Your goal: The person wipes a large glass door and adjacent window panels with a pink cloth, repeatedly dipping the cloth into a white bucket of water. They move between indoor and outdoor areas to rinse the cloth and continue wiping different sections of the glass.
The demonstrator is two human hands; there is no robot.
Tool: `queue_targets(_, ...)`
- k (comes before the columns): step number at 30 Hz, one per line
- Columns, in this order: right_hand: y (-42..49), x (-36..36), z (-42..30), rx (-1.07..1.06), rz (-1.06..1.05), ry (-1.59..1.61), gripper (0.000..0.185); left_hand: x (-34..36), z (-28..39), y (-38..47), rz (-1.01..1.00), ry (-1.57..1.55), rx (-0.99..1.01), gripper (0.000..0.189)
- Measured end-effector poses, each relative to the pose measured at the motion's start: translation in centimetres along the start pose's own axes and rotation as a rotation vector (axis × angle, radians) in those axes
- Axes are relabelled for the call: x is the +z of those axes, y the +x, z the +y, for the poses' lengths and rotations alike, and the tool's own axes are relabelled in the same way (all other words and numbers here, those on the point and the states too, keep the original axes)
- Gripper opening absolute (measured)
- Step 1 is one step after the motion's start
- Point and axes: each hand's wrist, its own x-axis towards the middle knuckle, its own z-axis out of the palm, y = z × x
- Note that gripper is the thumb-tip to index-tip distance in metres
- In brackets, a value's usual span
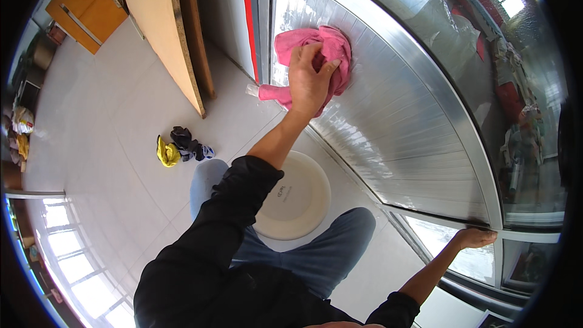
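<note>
Pink cloth point(339, 61) lies bunched against the lower ribbed metal panel point(401, 132) of a glazed door or partition. My left hand point(312, 73) pinches the cloth between thumb and curled fingers, pressing it to the panel near its left edge. One end of the cloth hangs down towards the floor beside a small whitish piece point(252, 90). At the right, my right hand point(476, 238) holds the metal frame point(496, 196) where its bars meet; some of its fingers are hidden. Between my knees stands an upturned, pale round basin or stool point(296, 196) bearing writing.
Yellow cloth point(168, 154) and dark cloths point(186, 143) lie on the tiled floor point(132, 123) to the left. Wooden boards point(157, 23) lean upright beyond them. An orange-brown cabinet point(86, 9) stands at the upper left. Glass point(460, 54) fills the frame above the panel.
</note>
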Motion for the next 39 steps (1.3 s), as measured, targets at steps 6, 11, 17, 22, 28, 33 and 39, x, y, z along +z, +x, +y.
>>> queue_targets(6, -0.4, 0.2, -0.6, 0.036, 0.004, -0.093, 0.065, 1.8, -5.7, -4.2, 0.052, 0.005, -0.065, 0.014)
queue_targets(11, -0.5, 0.4, -1.0, 0.016, 0.006, -0.038, 0.066, 0.8, -5.4, -2.6, 0.047, 0.166, -0.12, 0.025)
queue_targets(17, -0.2, 0.5, -0.5, 0.022, 0.06, -0.036, 0.068, -0.2, -3.4, 6.7, 0.287, -0.074, -0.066, 0.028)
queue_targets(22, -0.1, 0.5, 0.1, -0.007, 0.071, -0.064, 0.069, -1.9, -4.2, 12.4, 0.412, 0.012, -0.035, 0.038)
queue_targets(28, 0.1, 0.5, 0.2, -0.027, 0.09, -0.126, 0.065, -2.0, -5.0, 15.5, 0.381, -0.08, -0.07, 0.035)
queue_targets(33, -0.1, 0.6, 0.1, -0.009, 0.095, -0.105, 0.063, -2.4, -3.8, 16.7, 0.35, -0.287, -0.227, 0.039)
queue_targets(39, 0.1, 0.7, 0.5, -0.034, 0.096, -0.093, 0.061, -1.7, -3.6, 16.7, 0.411, -0.034, -0.15, 0.041)
